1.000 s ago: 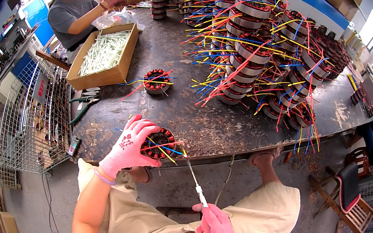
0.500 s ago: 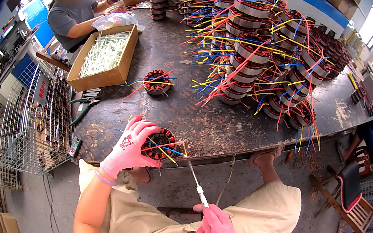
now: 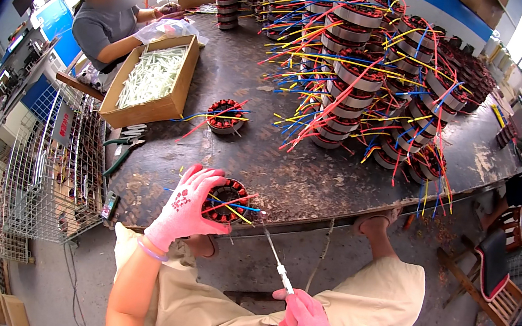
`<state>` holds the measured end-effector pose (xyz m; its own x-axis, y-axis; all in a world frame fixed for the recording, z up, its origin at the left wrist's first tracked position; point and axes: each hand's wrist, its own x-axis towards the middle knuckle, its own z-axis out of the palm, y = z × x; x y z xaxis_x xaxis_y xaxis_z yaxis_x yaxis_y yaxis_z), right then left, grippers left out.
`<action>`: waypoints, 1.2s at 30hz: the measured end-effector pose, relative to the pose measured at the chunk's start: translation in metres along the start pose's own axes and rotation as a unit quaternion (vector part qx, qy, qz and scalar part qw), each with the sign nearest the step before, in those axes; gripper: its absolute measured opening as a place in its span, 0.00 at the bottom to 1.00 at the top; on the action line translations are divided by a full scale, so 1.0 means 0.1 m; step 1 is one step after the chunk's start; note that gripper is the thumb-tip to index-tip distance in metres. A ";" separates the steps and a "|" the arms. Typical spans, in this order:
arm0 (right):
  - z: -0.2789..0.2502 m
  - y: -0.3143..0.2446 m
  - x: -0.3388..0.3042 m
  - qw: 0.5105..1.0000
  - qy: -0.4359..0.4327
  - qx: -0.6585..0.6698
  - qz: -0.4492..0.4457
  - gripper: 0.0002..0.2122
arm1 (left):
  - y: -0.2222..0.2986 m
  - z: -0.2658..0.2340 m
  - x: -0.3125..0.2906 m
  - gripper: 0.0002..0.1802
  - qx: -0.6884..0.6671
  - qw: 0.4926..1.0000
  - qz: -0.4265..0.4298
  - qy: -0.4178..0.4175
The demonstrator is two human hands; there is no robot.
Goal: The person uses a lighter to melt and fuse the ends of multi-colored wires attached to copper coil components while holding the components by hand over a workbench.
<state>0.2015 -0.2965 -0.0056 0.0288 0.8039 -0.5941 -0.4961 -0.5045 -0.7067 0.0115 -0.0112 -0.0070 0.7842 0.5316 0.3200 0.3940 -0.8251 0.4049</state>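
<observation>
My left hand [image 3: 189, 205], in a pink glove, grips a motor stator [image 3: 228, 193] at the table's near edge. Red, blue and yellow wires [image 3: 242, 208] stick out of it to the right. In my pink-gloved right hand [image 3: 310, 322] is a slender pen-like tool [image 3: 284, 275] with a thin metal shaft, a white section and a black strip running down behind it. Its tip is at or very near the end of the blue wire; I cannot tell whether they touch. Another wired stator [image 3: 225, 118] sits farther back on the table.
Tall stacks of wired stators [image 3: 353, 76] fill the table's far right. A cardboard box [image 3: 180, 95] of white tubes stands at left, with green-handled pliers [image 3: 120, 158] nearby. Wire baskets [image 3: 55, 181] flank the table. Another person [image 3: 103, 27] works across it; a wooden chair [image 3: 492, 275] stands right.
The bent wire by the tool's tip no longer rises there, and the stator's wires point more evenly right. The view has shifted slightly. At far right, a person's gloved hand has moved to the table edge.
</observation>
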 end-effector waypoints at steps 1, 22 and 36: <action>0.01 -0.01 -0.01 1.000 -0.001 -0.006 -0.002 0.17 | -0.01 0.00 0.00 0.50 -0.005 1.000 0.001 -0.007; 0.04 -0.01 0.03 1.000 -0.005 -0.001 0.003 0.16 | -0.02 -0.02 0.01 0.49 0.002 1.000 0.014 -0.019; 0.07 -0.04 0.01 1.000 0.006 -0.021 -0.002 0.17 | 0.00 -0.03 0.01 0.49 0.013 1.000 0.007 -0.020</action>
<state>0.1975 -0.2912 -0.0007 0.0413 0.8027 -0.5949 -0.4593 -0.5135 -0.7248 0.0111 -0.0102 -0.0045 0.8073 0.5132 0.2913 0.3955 -0.8369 0.3783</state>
